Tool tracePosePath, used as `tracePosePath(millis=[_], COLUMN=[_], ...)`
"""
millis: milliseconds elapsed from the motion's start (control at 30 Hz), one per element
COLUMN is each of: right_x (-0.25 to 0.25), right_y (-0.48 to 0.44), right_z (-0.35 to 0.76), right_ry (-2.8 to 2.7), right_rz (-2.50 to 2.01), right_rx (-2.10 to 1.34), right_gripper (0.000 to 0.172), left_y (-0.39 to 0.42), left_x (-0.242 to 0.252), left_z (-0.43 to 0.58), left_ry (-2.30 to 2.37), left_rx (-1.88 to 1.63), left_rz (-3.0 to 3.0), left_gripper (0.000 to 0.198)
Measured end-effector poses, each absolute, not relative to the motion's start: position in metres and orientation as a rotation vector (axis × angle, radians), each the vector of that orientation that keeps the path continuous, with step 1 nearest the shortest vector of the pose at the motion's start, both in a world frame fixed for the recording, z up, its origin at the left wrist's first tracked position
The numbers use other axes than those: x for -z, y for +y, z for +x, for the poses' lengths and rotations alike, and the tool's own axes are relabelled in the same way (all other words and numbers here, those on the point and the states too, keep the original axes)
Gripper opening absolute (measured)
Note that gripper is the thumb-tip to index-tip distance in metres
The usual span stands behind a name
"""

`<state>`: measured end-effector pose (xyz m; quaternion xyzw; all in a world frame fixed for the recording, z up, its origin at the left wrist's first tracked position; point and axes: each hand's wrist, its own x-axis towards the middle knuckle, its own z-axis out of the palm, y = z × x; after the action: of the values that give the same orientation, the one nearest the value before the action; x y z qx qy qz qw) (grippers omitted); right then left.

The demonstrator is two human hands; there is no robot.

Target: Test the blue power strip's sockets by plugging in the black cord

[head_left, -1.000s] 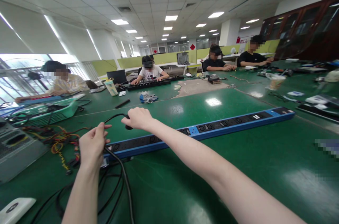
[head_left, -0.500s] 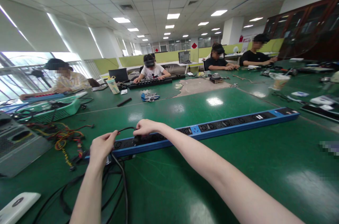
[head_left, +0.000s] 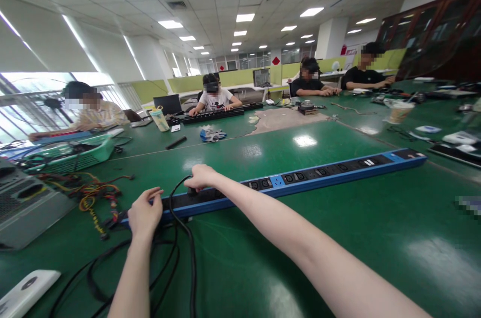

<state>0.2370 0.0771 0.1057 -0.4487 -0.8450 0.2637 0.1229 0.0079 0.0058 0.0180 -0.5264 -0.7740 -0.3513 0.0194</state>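
Note:
A long blue-and-black power strip [head_left: 306,176] lies slantwise across the green table. My right hand [head_left: 203,178] is closed around a black plug [head_left: 192,192] at the strip's left part; how far the plug sits in a socket is hidden. From the plug a black cable [head_left: 191,248] arches over the strip's near edge and runs down toward me. My left hand [head_left: 146,212] is at the strip's left end, beside the cable, fingers loosely apart and holding nothing. More cable loops lie around and below my left wrist.
On the left are a grey metal computer part [head_left: 30,208], coloured wires [head_left: 90,198] and a green basket [head_left: 82,155]. A white device [head_left: 30,290] lies near-left. Gloves [head_left: 212,133] and a cup [head_left: 399,111] stand farther back. Several people sit around the table.
My left hand has let go of the cable, which now arches freely from the plug and hangs farther right. My right hand stays on the plug, shifted slightly left.

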Motion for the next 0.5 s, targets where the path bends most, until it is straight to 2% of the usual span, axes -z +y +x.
tracePosePath(millis=[200, 500], right_x=[-0.102, -0.103], right_y=[0.078, 0.082], right_z=[0.220, 0.215], right_ry=[-2.406, -2.306], right_rz=[-1.461, -1.571], right_rx=[-0.788, -1.016], right_gripper=[0.017, 0.013], left_y=[0.005, 0.003], left_x=[-0.012, -0.019], left_z=[0.009, 0.018], left_ry=[-2.555, -2.575], left_rx=[0.849, 0.780], left_rz=[-1.640, -1.653], left_gripper=[0.045, 0.046])
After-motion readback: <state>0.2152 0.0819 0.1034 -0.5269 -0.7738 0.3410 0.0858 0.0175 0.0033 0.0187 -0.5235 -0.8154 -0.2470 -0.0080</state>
